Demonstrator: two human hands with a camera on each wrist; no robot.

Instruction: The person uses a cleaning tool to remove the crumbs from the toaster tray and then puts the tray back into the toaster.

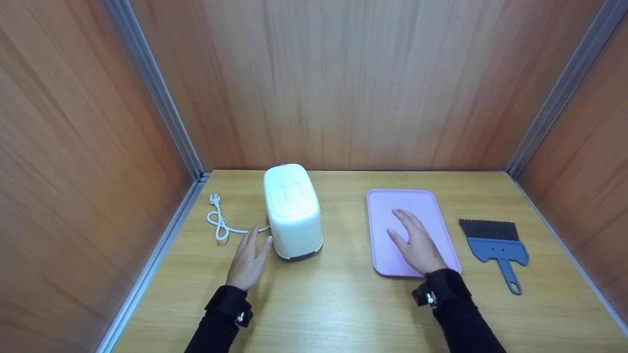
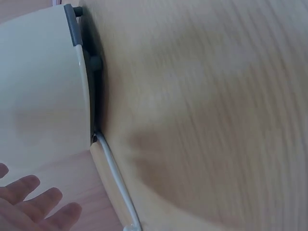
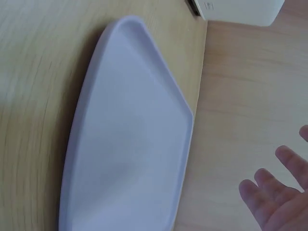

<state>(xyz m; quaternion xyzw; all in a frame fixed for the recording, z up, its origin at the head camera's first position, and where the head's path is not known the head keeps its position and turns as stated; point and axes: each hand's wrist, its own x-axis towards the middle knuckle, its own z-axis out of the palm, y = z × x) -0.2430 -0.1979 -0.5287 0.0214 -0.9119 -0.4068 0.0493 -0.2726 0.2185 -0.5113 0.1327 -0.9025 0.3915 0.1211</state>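
A cream-white boxy appliance with a rounded top [image 1: 294,211], perhaps a toaster with its lid on, stands on the left half of the table. My left hand [image 1: 248,264] hovers beside its near left side, fingers extended and holding nothing. In the left wrist view, the fingers [image 2: 41,204] appear apart from the appliance's wall [image 2: 38,96]. A shallow lilac tray [image 1: 387,257] lies to the right. Over it is my right hand [image 1: 418,247], fingers spread and relaxed. The right wrist view shows that hand [image 3: 281,202] raised above the bare tray [image 3: 125,139].
The appliance's white cord [image 1: 222,223] loops on its left, ending in a plug [image 1: 214,199]. A blue brush with dark bristles [image 1: 500,251] lies right of the tray. Wood panels [image 1: 363,88] enclose the table [image 1: 333,314] at the back and both sides.
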